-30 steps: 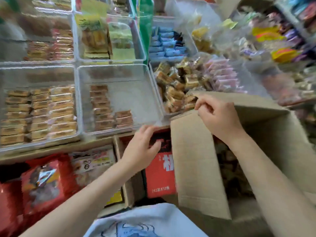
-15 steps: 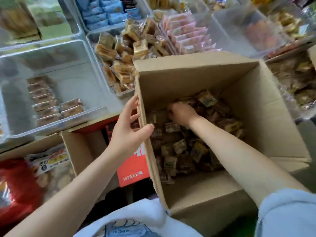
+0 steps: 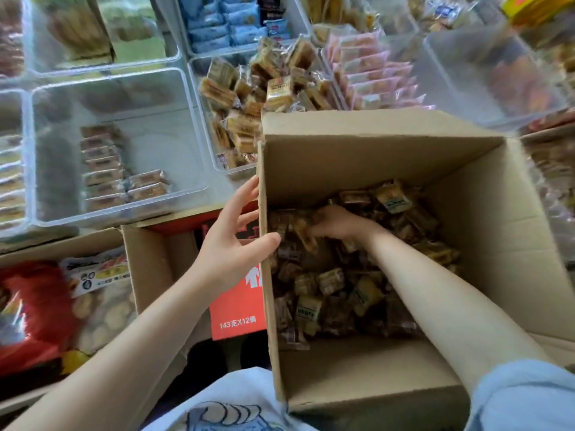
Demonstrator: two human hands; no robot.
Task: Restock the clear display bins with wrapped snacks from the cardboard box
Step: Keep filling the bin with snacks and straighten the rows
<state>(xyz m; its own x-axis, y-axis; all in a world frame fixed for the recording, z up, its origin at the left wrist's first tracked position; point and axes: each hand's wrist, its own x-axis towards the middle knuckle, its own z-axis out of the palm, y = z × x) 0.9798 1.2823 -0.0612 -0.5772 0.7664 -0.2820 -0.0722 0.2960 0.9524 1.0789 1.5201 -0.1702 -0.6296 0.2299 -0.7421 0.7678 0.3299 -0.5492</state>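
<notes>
Snacks (image 3: 336,284) in cardboard box (image 3: 357,157), under right hand (image 3: 337,223) fingers (image 3: 312,233).

Left grip (image 3: 231,244): I see fingers straight and spread, thumb hooked over an edge, forearm bare, reaching up from lower left. Right grip (image 3: 334,223): fingers curled downward, tips hidden, forearm bare, pale sleeve at the elbow.

A shop: clear bins (image 3: 118,88) of wrapped snacks (image 3: 258,94).
</notes>
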